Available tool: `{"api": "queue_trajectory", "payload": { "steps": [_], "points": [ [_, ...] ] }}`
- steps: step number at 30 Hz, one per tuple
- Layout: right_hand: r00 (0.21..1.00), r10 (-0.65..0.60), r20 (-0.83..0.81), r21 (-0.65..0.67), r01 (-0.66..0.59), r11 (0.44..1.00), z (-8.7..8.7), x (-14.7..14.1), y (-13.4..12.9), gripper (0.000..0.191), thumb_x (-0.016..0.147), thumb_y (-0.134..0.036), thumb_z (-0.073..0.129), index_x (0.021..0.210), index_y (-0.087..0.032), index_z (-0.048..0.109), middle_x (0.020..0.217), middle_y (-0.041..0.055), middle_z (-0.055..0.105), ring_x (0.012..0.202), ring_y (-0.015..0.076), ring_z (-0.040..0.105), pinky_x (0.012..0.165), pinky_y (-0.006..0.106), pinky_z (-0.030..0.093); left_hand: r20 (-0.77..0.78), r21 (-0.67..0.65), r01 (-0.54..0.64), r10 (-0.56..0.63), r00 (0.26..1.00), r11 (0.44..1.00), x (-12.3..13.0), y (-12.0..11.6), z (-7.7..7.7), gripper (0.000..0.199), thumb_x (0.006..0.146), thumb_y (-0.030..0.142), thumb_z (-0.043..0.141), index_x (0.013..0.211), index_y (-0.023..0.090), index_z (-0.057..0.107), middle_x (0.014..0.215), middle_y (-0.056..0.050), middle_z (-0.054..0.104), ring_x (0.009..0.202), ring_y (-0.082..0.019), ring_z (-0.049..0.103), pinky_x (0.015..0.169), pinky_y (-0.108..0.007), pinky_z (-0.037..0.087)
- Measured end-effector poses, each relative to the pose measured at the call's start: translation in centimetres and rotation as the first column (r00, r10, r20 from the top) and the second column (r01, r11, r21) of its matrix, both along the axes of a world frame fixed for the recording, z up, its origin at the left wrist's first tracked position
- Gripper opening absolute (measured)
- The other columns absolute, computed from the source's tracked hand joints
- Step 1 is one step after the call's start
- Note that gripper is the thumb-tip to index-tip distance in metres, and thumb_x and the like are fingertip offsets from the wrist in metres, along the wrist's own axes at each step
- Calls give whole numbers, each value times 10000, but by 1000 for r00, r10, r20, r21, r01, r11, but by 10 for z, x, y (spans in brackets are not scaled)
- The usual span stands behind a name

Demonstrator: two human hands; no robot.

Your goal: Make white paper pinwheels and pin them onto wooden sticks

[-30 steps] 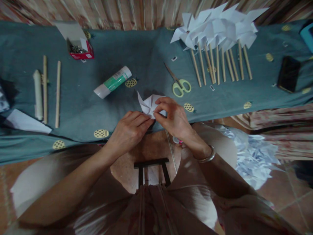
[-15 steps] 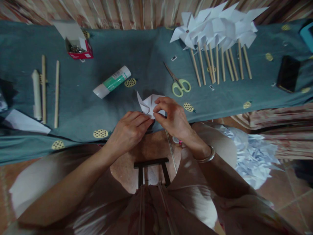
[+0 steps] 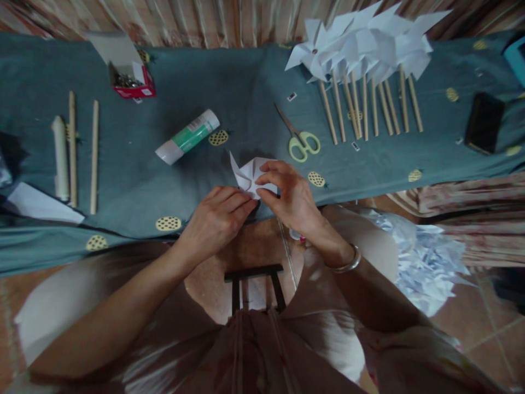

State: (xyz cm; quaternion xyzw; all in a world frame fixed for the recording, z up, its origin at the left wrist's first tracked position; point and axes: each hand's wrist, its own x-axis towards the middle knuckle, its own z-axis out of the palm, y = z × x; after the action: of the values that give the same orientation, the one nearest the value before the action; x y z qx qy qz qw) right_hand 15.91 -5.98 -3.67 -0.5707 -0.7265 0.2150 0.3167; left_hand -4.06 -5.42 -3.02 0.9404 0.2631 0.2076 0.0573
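Note:
A folded white paper pinwheel (image 3: 246, 176) lies at the front edge of the cloth-covered table, between my two hands. My left hand (image 3: 221, 219) grips its lower left part, fingers pressed together. From the right, my right hand (image 3: 287, 191) has thumb and fingers curved around the paper's right side, close to the middle; its fingertips rest on the paper. Green-handled scissors (image 3: 302, 145) lie just beyond my right hand. Past my left hand is a green and white glue stick (image 3: 188, 137).
Finished pinwheels (image 3: 361, 46) on sticks lie at the back right. A red box (image 3: 133, 87) of small metal pieces is at the back left. Wooden sticks (image 3: 94, 158) lie left, a dark phone (image 3: 484, 123) right. White folded papers (image 3: 429, 262) sit below the table at right.
The fingers of my right hand have lifted and spread slightly on the paper. My left hand and the pinwheel stay in place.

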Motion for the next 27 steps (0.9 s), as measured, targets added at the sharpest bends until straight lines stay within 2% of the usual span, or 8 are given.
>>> {"api": "queue_trajectory", "payload": {
  "steps": [6,11,18,21,27],
  "points": [
    [999,36,37,0,-36,999,0,0,-1,193,866,-166,581,951,-243,736,1191,63,661,1067,232,627,994,430,514,-22,-43,-5,4,1000,999,-1,0,-1,232,982,153,472,1101,155,671,1037,-90,732,951,-228,641,785,-363,483],
    [994,71,85,16,-72,997,-1,0,-3,232,901,-161,544,991,-227,748,1206,76,639,1009,220,614,959,420,525,-1,-15,-7,7,1000,1000,0,-1,-2,215,977,150,487,1087,143,672,1023,-92,734,949,-231,643,784,-362,488],
    [961,118,249,84,-143,986,-2,-3,-9,312,953,-150,428,1057,-181,721,1276,113,599,1080,242,563,942,425,510,-7,11,0,0,1000,1000,1,0,-1,215,982,160,482,1080,133,672,1013,-97,734,928,-227,648,770,-361,491],
    [940,80,331,121,-126,985,-3,-8,-12,297,938,-118,433,1022,-173,713,1306,121,585,1134,261,536,935,428,486,-20,13,6,-6,1000,1000,1,0,0,211,981,161,482,1061,136,676,983,-90,732,899,-225,646,742,-358,487],
    [930,78,360,103,-123,987,-5,-15,-14,282,962,-127,415,1035,-187,681,1299,112,601,1143,254,515,920,418,448,-22,12,0,0,1000,1000,2,1,1,218,979,156,472,1029,148,684,940,-79,719,883,-222,636,741,-357,477]
  ]
}}
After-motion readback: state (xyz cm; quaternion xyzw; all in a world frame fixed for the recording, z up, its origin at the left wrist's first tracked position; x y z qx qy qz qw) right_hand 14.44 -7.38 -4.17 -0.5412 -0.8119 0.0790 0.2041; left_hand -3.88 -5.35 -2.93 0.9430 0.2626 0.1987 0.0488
